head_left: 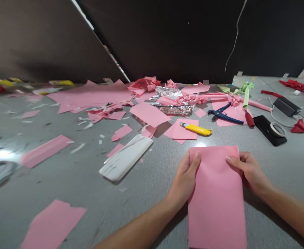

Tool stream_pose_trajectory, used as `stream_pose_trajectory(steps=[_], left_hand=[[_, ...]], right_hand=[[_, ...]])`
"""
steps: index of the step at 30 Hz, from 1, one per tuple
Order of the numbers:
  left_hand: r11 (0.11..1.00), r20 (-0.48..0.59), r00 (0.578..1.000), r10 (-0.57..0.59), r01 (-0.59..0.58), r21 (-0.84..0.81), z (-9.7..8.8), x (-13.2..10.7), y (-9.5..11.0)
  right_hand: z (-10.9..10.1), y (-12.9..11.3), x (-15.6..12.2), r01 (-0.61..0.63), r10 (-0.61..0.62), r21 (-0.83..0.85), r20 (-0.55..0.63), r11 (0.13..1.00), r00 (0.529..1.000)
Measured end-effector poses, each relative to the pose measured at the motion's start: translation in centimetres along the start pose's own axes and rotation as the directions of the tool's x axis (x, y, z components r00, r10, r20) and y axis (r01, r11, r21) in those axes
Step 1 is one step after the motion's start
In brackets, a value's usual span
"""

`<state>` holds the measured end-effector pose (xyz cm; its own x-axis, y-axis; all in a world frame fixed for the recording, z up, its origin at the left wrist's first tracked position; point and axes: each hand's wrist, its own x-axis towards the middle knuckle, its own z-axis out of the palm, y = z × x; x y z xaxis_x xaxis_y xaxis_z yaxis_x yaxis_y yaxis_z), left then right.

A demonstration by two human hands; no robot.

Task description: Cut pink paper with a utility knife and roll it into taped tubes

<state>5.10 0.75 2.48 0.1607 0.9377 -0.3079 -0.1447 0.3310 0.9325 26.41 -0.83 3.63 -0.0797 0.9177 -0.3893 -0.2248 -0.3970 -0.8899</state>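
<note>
Between my two hands is a long rectangle of pink paper (216, 204), which looks folded into layers; its near end reaches the bottom of the view. My left hand (184, 176) grips its left edge near the far end, thumb on top and fingers beneath. On the opposite edge my right hand (252, 171) pinches the paper the same way. Just beyond it lies a yellow utility knife (197, 129) on smaller pink sheets (176, 134). A white marbled case-like slab (127, 157) rests left of my left hand.
Blue-handled cutters (226, 114), crumpled silver foil (170, 100), and pink paper pieces (149, 114) crowd the back. At right are a black phone (267, 129) with a white tape roll (277, 129) and a dark box (286, 106). A dark panel (180, 38) closes off the back.
</note>
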Motion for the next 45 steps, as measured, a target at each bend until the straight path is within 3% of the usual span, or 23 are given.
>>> stream_pose_trajectory(steps=[13, 19, 27, 45], left_hand=[[0.998, -0.034, 0.999, 0.042, -0.040, 0.047, 0.1, 0.1, 0.2], [0.979, -0.056, 0.991, 0.122, -0.111, 0.168, -0.3, 0.5, 0.2], [0.961, -0.040, 0.986, 0.161, -0.147, 0.236, -0.7, 1.0, 0.0], [0.957, -0.027, 0.985, 0.171, -0.159, 0.243, -1.3, 2.0, 0.0]], right_hand=[[0.3, 0.0, 0.3, 0.056, -0.056, -0.065, 0.008, 0.996, 0.998], [0.5, -0.3, 0.4, 0.145, -0.145, 0.007, -0.005, 0.989, 0.989], [-0.2, -0.2, 1.4, 0.189, -0.190, -0.027, -0.041, 0.982, 0.981], [0.2, -0.5, 1.6, 0.167, -0.166, 0.013, -0.077, 0.986, 0.983]])
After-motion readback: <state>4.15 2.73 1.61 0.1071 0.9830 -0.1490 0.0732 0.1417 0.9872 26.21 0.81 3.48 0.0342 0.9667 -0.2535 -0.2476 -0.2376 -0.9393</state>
